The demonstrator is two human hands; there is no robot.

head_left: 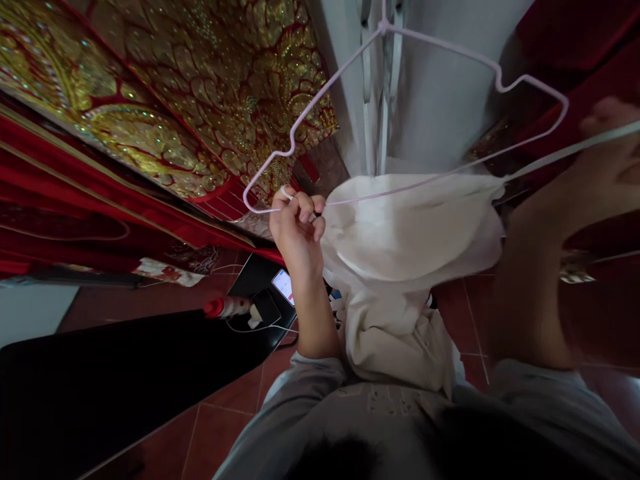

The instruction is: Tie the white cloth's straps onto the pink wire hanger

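A pale pink clothes hanger [383,28] hangs in front of me, its lower bar sloping up to the right. My left hand [297,230] is closed around the left end of that bar, with a small bit of white strap at its fingers. A cream cloth garment [405,233] hangs just below the bar and drapes down toward my body; its kind is unclear. From its right corner a white strap [555,155] runs taut to my right hand [607,143], blurred at the right edge. The fingers there look closed on the strap, though partly smeared.
Gold-embroidered red garments [215,87] hang at the left, and dark red cloth [575,40] at the upper right. Metal rails [383,113] stand behind the hanger. A black table [150,360] holds a lit phone [284,287], a red-capped bottle [227,307] and a white cable [260,328].
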